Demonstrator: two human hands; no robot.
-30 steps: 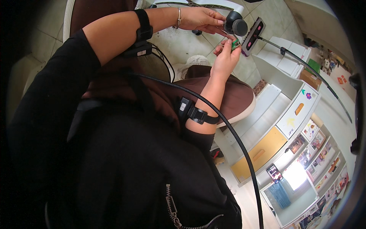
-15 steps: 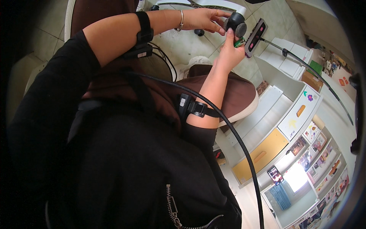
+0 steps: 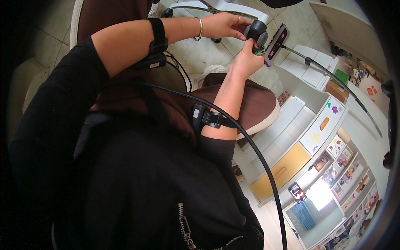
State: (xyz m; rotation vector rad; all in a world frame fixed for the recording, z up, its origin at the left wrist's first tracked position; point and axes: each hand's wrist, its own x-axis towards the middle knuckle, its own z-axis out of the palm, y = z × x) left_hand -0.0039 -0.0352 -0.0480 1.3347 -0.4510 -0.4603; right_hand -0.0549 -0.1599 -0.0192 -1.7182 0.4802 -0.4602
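A black caster wheel [image 3: 258, 30] is on the end of a white chair base [image 3: 225, 9] at the top of the head view. My left hand [image 3: 227, 26] has its fingers curled against the left side of this caster. Just below, my right hand [image 3: 248, 61] is closed on a small green object [image 3: 259, 51], its thumb up against the underside of the caster. I cannot make out what the green object is.
A flat brush head [image 3: 276, 45] on a long pole lies at the right of the caster. A white cabinet with drawers [image 3: 316, 137] and a small phone [image 3: 297, 192] are on the right. A black cable [image 3: 262, 158] crosses my right arm. Tiled floor [image 3: 216, 54] shows behind.
The caster and both hands have shifted a little downward in view. The caster appears turned, and my right thumb has moved up against it from the green object.
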